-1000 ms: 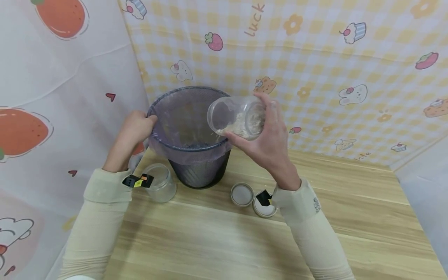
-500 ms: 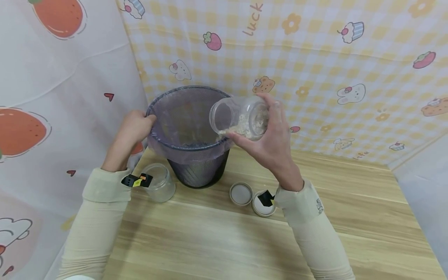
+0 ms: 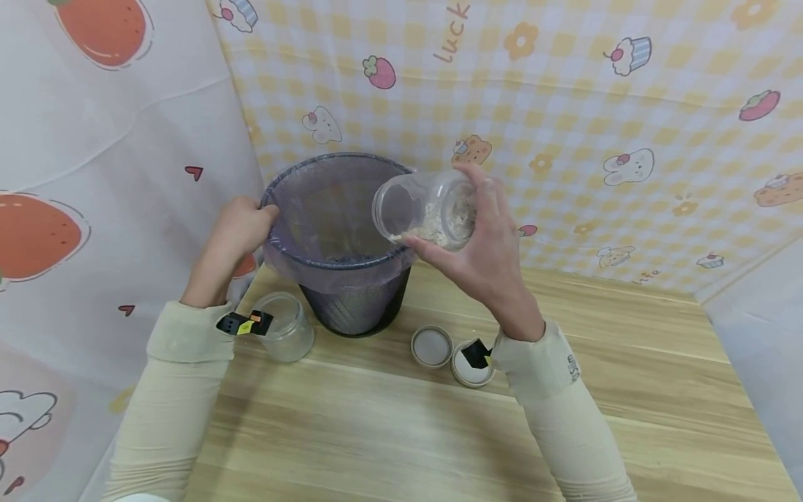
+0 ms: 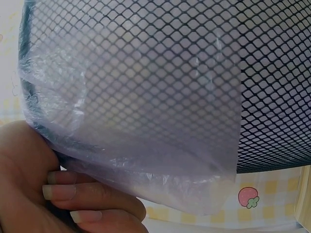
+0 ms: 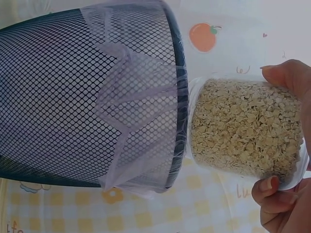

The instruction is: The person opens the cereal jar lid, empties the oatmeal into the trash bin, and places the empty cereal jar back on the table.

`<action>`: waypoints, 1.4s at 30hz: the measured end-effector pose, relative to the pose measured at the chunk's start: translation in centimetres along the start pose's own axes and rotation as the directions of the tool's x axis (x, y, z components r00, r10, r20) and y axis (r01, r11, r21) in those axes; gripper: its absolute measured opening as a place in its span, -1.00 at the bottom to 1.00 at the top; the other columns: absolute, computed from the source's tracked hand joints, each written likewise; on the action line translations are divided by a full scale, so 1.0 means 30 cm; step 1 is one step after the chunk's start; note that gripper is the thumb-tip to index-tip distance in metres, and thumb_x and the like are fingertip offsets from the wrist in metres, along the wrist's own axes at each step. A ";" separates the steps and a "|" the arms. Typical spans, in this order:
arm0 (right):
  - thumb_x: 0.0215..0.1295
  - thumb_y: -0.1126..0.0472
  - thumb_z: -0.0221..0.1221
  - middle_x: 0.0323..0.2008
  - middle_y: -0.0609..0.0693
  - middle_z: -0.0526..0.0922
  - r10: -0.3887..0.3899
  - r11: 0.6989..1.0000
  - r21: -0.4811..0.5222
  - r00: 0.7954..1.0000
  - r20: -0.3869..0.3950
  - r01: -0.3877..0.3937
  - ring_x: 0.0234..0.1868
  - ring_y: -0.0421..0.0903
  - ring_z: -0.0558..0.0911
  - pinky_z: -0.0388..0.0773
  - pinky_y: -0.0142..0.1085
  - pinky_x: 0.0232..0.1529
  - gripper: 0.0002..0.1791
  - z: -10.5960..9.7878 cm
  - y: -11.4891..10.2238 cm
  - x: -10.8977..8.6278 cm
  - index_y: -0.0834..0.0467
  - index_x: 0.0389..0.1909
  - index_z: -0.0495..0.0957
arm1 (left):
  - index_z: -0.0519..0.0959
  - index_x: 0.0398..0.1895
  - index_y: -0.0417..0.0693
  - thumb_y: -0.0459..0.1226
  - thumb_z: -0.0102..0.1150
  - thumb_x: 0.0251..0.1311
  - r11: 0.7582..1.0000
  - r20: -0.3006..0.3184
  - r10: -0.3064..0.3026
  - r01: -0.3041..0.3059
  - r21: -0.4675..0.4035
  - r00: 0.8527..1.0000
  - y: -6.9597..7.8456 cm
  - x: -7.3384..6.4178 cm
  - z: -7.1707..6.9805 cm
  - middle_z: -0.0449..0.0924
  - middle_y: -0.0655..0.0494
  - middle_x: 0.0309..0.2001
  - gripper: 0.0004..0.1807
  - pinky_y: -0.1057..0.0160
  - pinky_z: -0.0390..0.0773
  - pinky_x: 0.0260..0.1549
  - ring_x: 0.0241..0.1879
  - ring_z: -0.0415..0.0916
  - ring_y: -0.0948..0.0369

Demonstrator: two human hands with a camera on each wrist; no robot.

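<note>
A black mesh trash can (image 3: 357,307) lined with a thin purplish plastic bag (image 3: 326,275) stands at the back left of the table. My left hand (image 3: 241,226) grips its rim on the left side, fingers curled over the edge and liner, as the left wrist view also shows. In my right hand (image 3: 486,244) is a clear plastic jar (image 5: 245,133), tipped onto its side with its mouth at the can's right rim. Rolled oats (image 5: 243,126) lie along the jar's lower side and reach its mouth. The bottom of the bag is hard to make out.
An uncovered clear jar (image 3: 285,331) stands on the table left of the can, below my left wrist. Two round lids (image 3: 432,347) lie side by side right of the can, one partly hidden by the wrist camera. Patterned cloth (image 3: 564,104) hangs behind the wooden table (image 3: 351,432).
The jar shifts slightly at the can's rim, right and then back left, and stays tipped. The oats inside have moved a little. My left hand keeps its place on the rim.
</note>
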State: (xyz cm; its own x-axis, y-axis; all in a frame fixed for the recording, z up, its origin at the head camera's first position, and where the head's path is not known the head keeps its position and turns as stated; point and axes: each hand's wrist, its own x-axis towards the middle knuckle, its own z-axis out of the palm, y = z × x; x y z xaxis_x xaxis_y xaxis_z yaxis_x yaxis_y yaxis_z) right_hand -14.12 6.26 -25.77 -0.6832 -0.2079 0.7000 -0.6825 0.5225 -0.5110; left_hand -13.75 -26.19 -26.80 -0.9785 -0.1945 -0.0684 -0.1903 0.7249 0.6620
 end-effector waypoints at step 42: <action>-0.26 -0.31 0.43 0.02 0.02 0.39 0.057 0.994 -0.103 0.994 0.096 -0.047 -0.18 0.05 0.51 0.42 -0.11 -0.38 0.02 -0.012 -0.031 0.035 -0.06 0.28 0.24 | 0.23 -0.64 -0.16 -0.17 -0.26 0.39 1.000 -0.003 0.009 -0.009 0.006 1.000 -0.003 0.006 0.001 0.16 0.07 -0.63 -0.59 0.17 0.21 -0.61 -0.60 0.18 0.12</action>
State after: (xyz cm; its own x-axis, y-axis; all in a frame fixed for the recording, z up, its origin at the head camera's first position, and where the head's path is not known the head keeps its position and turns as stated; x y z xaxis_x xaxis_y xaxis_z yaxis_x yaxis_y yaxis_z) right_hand -14.11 5.86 -24.36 -0.7428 -0.2562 0.6185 -0.6193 0.6139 -0.4895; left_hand -13.90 -26.27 -26.88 -0.9800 -0.1898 -0.0603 -0.1819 0.7303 0.6585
